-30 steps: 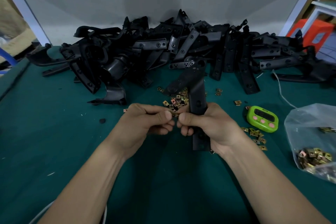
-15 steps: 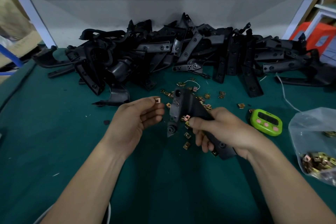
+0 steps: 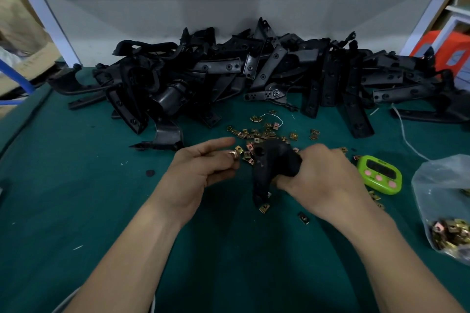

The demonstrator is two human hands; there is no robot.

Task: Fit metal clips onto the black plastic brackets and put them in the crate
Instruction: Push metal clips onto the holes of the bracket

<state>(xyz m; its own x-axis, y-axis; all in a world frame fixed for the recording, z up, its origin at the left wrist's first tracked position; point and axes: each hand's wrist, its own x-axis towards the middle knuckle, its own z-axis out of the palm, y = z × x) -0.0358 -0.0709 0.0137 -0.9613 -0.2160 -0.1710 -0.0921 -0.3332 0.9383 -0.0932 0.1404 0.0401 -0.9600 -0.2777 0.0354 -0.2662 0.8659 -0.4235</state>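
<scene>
— What's on the table (image 3: pixel 76 185)?
— A pile (image 3: pixel 254 79) of black brackets along the back, with loose clips (image 3: pixel 262 132) scattered in front.
— And the hands?
— The right hand (image 3: pixel 323 180) is curled round one bracket (image 3: pixel 269 162), near those clips. The left hand (image 3: pixel 201 170) pinches a clip (image 3: pixel 233 154) just beside it, forefinger straight.

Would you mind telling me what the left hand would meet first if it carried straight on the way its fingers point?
Most likely the black bracket that the right hand grips: the left hand, pinching a clip, points toward it. Its height above the loose clips is unclear.
</scene>
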